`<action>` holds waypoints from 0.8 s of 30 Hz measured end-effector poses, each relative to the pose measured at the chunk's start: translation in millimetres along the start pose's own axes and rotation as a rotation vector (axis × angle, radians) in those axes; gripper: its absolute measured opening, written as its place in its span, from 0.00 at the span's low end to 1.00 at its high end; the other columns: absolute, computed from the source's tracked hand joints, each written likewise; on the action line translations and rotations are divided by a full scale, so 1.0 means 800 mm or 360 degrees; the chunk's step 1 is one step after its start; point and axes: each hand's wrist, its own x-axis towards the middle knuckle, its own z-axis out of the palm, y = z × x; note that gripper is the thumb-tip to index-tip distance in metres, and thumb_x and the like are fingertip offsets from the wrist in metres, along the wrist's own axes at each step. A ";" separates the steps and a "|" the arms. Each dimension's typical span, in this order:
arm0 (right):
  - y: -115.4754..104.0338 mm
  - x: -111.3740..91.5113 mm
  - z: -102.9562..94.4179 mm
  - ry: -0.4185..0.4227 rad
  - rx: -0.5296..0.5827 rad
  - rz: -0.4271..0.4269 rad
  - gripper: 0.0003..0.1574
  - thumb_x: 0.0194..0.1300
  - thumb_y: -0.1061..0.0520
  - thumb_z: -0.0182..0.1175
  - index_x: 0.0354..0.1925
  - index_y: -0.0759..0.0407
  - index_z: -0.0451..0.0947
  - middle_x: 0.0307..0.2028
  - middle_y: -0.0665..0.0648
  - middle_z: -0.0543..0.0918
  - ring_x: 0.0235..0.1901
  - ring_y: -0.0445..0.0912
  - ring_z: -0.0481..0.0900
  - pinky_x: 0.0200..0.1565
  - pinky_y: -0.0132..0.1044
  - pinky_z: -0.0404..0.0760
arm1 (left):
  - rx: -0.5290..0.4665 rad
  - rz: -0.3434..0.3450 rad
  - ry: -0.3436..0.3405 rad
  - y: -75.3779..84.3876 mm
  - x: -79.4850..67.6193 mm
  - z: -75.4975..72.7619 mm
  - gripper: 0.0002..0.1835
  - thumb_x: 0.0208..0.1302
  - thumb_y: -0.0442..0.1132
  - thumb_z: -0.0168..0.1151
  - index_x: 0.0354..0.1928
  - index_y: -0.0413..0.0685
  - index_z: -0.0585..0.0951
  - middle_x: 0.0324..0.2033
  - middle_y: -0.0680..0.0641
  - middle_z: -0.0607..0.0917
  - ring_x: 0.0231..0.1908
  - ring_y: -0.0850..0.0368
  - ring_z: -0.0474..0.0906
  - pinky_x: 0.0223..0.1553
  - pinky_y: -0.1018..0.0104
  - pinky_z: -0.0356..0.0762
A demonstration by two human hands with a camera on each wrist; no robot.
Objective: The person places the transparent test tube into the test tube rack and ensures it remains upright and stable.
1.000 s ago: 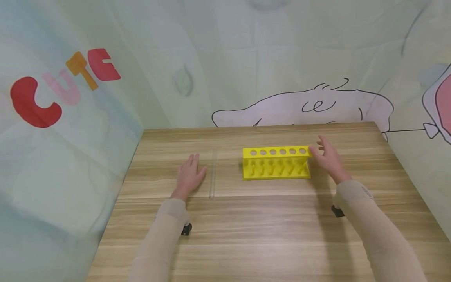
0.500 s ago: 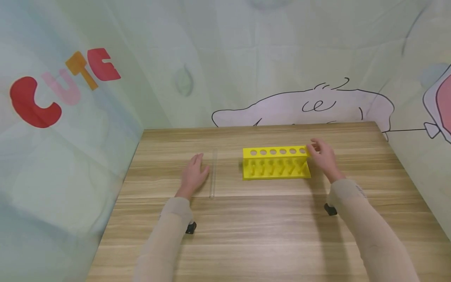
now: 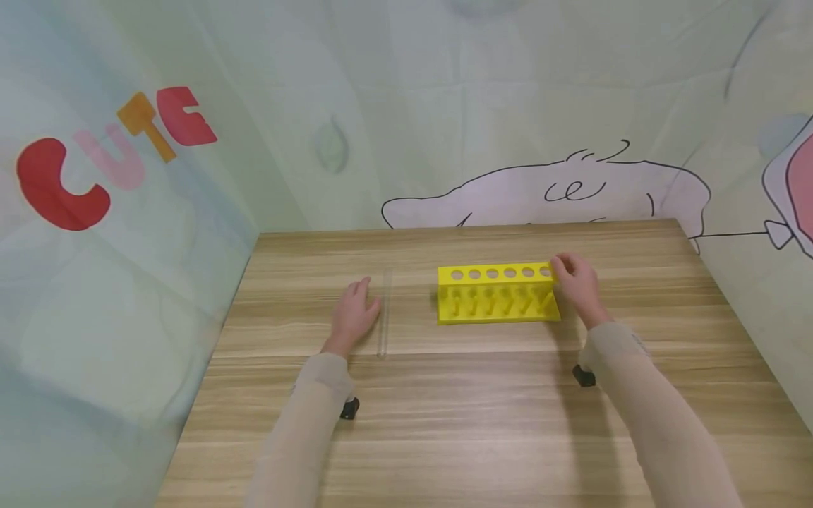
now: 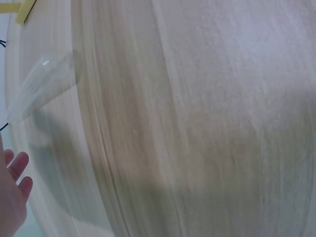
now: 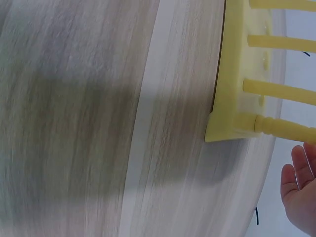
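Observation:
A yellow test tube rack point(image 3: 501, 283) stands upright on the wooden table, with a row of holes along its top and pegs on its base. My right hand point(image 3: 577, 283) is at its right end, thumb and curled fingers pinching the upper corner. In the right wrist view the fingers point(image 5: 297, 170) show close beside the rack's end post point(image 5: 284, 129). Left of the rack lies a clear test tube point(image 3: 384, 317), lengthwise away from me. My left hand point(image 3: 353, 315) is just left of the tube, fingers loosely extended, thumb near its side, holding nothing.
The wood-grain table point(image 3: 444, 423) ends at a back edge against a printed cloth backdrop point(image 3: 413, 127). Another cloth wall point(image 3: 127, 296) with coloured letters runs along the left side. A small black wrist camera point(image 3: 349, 408) sits under the left sleeve.
My right hand has moved left and its fingers have curled in onto the rack's end. My left hand has shifted slightly right, toward the tube. Rack and tube have stayed in place.

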 end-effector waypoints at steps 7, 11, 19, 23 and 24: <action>-0.003 0.001 0.004 0.0020 0.0050 0.0041 0.30 0.67 0.44 0.40 0.55 0.65 0.65 0.52 0.66 0.71 0.51 0.55 0.67 0.55 0.48 0.68 | 0.0048 -0.0032 -0.0026 0.002 0.002 0.002 0.31 0.62 0.53 0.45 0.64 0.47 0.58 0.58 0.40 0.67 0.57 0.44 0.65 0.55 0.49 0.67; -0.004 0.001 0.007 0.0034 0.0046 0.0100 0.30 0.67 0.43 0.39 0.55 0.63 0.65 0.52 0.64 0.71 0.50 0.53 0.66 0.55 0.46 0.69 | 0.0009 -0.0061 -0.0027 0.005 0.003 0.003 0.31 0.62 0.53 0.46 0.64 0.47 0.57 0.58 0.40 0.67 0.56 0.44 0.66 0.55 0.50 0.67; 0.001 0.004 0.015 0.0121 0.0043 0.0048 0.28 0.66 0.44 0.41 0.50 0.65 0.69 0.47 0.65 0.73 0.44 0.52 0.67 0.48 0.41 0.69 | -0.0013 -0.0161 -0.0055 0.015 0.005 0.001 0.33 0.63 0.53 0.45 0.66 0.48 0.52 0.58 0.39 0.66 0.55 0.43 0.67 0.52 0.49 0.69; 0.003 0.007 0.018 0.0143 0.0049 0.0057 0.29 0.66 0.44 0.40 0.49 0.65 0.70 0.48 0.65 0.74 0.45 0.53 0.68 0.51 0.43 0.69 | -0.0037 -0.0186 -0.0068 0.019 0.006 0.000 0.33 0.63 0.53 0.45 0.66 0.48 0.52 0.58 0.38 0.66 0.54 0.42 0.67 0.53 0.49 0.68; 0.004 0.007 0.018 0.0148 0.0054 0.0058 0.29 0.66 0.44 0.40 0.49 0.65 0.70 0.48 0.65 0.74 0.46 0.53 0.68 0.51 0.43 0.69 | -0.0042 -0.0190 -0.0069 0.019 0.006 0.000 0.33 0.63 0.53 0.45 0.66 0.47 0.52 0.58 0.38 0.66 0.54 0.42 0.67 0.53 0.49 0.68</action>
